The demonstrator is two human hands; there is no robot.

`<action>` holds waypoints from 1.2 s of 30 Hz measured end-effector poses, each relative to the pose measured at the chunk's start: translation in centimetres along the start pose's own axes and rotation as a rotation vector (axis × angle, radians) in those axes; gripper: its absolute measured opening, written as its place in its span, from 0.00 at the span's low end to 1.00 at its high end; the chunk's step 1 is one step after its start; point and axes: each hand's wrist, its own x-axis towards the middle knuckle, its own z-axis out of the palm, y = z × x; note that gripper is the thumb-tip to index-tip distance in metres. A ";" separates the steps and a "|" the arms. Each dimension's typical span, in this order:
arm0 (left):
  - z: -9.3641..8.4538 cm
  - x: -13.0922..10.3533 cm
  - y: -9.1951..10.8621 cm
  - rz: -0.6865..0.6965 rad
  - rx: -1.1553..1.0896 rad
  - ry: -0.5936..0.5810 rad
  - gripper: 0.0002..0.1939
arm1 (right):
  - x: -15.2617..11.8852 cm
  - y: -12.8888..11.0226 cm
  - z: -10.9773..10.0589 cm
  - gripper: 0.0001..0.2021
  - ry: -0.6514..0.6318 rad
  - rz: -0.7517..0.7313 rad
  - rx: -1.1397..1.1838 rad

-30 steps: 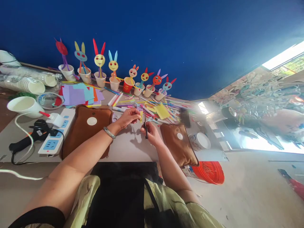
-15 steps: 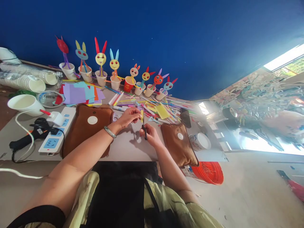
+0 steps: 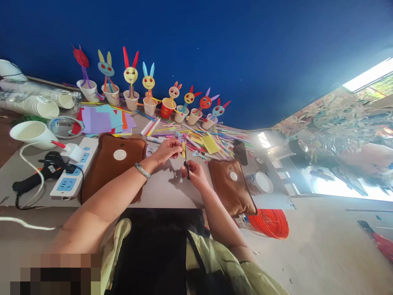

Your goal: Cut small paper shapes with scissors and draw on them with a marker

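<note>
Over the middle of the table, my left hand (image 3: 168,151) pinches a small piece of yellow paper (image 3: 184,148), held upright. My right hand (image 3: 195,172) is closed on the black handles of a pair of scissors (image 3: 187,168), whose blades point up at the yellow paper. Whether the blades touch the paper is too small to tell. Behind both hands lie scattered coloured strips and pens, with a larger yellow sheet (image 3: 210,144) among them.
Brown pouches (image 3: 115,176) (image 3: 231,184) lie on either side of my hands. Several rabbit-faced figures in cups (image 3: 149,105) line the blue wall. A power strip (image 3: 75,168) and glue gun (image 3: 33,180) are left; a red bucket (image 3: 272,223) stands below the right edge.
</note>
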 end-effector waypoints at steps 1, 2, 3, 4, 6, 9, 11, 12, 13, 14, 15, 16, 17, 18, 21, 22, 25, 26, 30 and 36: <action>0.0 0.0 0.0 0.001 0.001 0.002 0.03 | 0.0 0.0 0.0 0.23 0.001 0.002 0.001; 0.0 0.0 0.0 0.001 0.001 0.005 0.03 | 0.1 0.1 0.0 0.23 0.001 0.005 0.002; 0.0 0.1 -0.1 0.000 0.001 0.009 0.03 | 0.1 0.1 0.0 0.23 0.001 0.006 0.003; 0.0 0.1 -0.1 -0.001 0.002 0.013 0.03 | 0.1 0.2 0.0 0.23 0.000 0.006 0.004; 0.0 0.1 -0.1 -0.007 0.005 0.020 0.03 | 0.2 0.3 0.0 0.23 0.001 0.003 0.005; 0.0 0.2 -0.1 -0.010 0.014 0.031 0.03 | 0.2 0.3 0.1 0.23 0.000 -0.004 -0.002; 0.0 0.2 -0.1 -0.012 0.020 0.031 0.04 | 0.2 0.3 0.1 0.23 0.002 -0.009 -0.009; 0.0 0.2 -0.1 -0.012 0.021 0.029 0.04 | 0.2 0.3 0.1 0.23 0.003 -0.012 -0.010; 0.0 0.2 -0.1 -0.013 0.021 0.026 0.04 | 0.2 0.4 0.2 0.23 0.006 -0.016 -0.009; 0.0 0.2 -0.1 -0.014 0.020 0.024 0.05 | 0.2 0.4 0.2 0.23 0.009 -0.019 -0.007; 0.0 0.2 -0.1 -0.015 0.018 0.024 0.05 | 0.2 0.5 0.3 0.24 0.013 -0.021 -0.005; 0.0 0.2 -0.1 -0.019 0.017 0.024 0.06 | 0.2 0.5 0.3 0.24 0.017 -0.022 -0.004; 0.0 0.2 0.0 -0.024 0.015 0.023 0.06 | 0.3 0.6 0.3 0.24 0.022 -0.024 -0.003; 0.0 0.2 0.0 -0.030 0.012 0.023 0.07 | 0.3 0.7 0.4 0.24 0.026 -0.026 -0.003; 0.0 0.2 0.0 -0.041 0.005 0.023 0.07 | 0.3 0.8 0.4 0.25 0.029 -0.034 -0.005; 0.0 0.2 0.0 -0.041 0.003 0.022 0.07 | 0.3 0.8 0.4 0.25 0.030 -0.035 -0.004; -0.1 0.2 0.0 -0.038 0.007 0.015 0.06 | 0.3 0.9 0.4 0.25 0.037 -0.033 0.007; -0.1 0.2 -0.1 -0.035 0.009 0.011 0.06 | 0.3 0.9 0.4 0.25 0.038 -0.033 0.012; -0.1 0.3 -0.1 -0.030 0.003 -0.001 0.06 | 0.2 0.9 0.5 0.24 0.042 -0.033 0.018; -0.2 0.3 -0.1 -0.034 -0.008 0.004 0.07 | 0.3 1.1 0.5 0.24 0.049 -0.024 0.015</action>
